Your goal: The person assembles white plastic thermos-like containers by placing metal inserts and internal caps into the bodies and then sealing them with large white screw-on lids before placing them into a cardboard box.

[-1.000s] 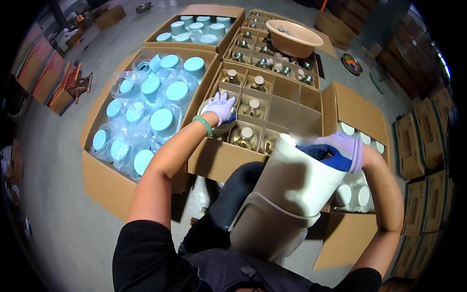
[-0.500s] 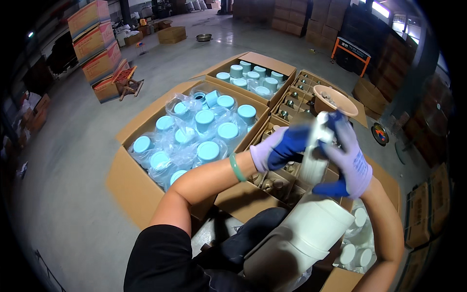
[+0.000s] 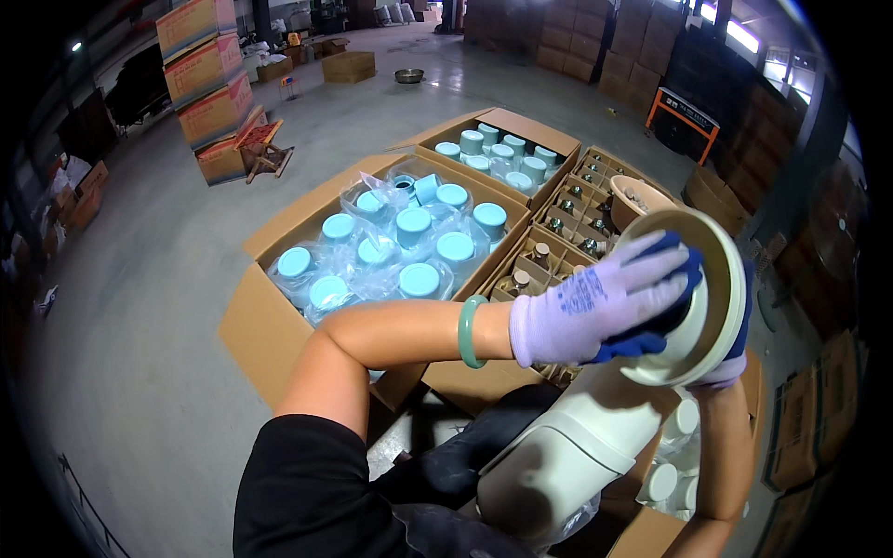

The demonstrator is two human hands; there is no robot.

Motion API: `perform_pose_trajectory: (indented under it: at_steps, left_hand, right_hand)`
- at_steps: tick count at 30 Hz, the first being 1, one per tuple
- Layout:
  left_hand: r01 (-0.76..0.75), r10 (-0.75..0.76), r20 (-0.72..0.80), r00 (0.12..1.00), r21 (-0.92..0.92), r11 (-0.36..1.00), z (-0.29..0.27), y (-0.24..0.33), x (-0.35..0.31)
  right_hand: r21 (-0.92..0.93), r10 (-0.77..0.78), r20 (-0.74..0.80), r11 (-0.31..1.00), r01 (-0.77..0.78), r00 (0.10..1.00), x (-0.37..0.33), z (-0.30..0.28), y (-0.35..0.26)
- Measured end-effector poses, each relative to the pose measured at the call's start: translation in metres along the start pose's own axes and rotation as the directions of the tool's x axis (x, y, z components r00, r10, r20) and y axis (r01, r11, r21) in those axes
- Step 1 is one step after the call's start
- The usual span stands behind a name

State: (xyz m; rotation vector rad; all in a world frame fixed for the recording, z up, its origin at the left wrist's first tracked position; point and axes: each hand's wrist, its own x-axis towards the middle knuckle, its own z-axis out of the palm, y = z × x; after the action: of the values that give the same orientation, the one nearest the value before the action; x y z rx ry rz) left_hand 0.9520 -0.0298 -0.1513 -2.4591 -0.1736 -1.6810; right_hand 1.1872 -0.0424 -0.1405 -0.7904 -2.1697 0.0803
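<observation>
An off-white hollow plastic shell (image 3: 718, 307), round with a wide rim, is tilted so its mouth faces me. My left hand (image 3: 609, 302), in a lilac and blue glove, reaches into the mouth with its fingers bent; what they grip, if anything, is hidden. My right hand (image 3: 724, 370), gloved alike, holds the shell's far right side, its fingers mostly out of sight. Below, a long off-white plastic cylinder (image 3: 595, 414) lies slanted across my lap. Beyond my left hand, a divided carton (image 3: 558, 251) holds bottle-like glass pieces with narrow necks.
An open carton (image 3: 270, 219) on the left holds light-blue lidded containers in clear plastic. Behind it stands another carton (image 3: 521, 121) of blue containers. A peach bowl (image 3: 642, 197) of small pieces rests on the divided carton. White-lidded containers (image 3: 662, 482) fill a carton at lower right.
A blurred whitish piece was between my hands over the divided carton. Now the round shell is raised nearer me, its mouth showing, and my left hand has moved to its opening.
</observation>
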Motion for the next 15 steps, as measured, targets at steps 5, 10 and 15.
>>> perform_pose_trajectory:
  at_steps: [5, 10, 15]
  left_hand:
    - [0.545, -0.639, 0.360, 0.679, -0.831, 0.110, -0.001, 0.012, 0.022]
    - [-0.042, 0.040, -0.028, 0.999, -0.062, 0.997, 0.017, -0.003, 0.015]
    - [0.600, -0.633, 0.256, 0.730, -0.684, 0.415, 0.024, -0.005, 0.037]
  right_hand:
    - [0.302, 0.114, 0.042, 0.945, -0.121, 0.993, -0.038, -0.001, 0.039]
    - [0.943, 0.485, 0.124, 0.215, -0.255, 0.866, -0.010, -0.013, 0.010]
    - [0.434, 0.127, -0.335, 0.900, 0.034, 0.933, 0.003, 0.012, -0.025]
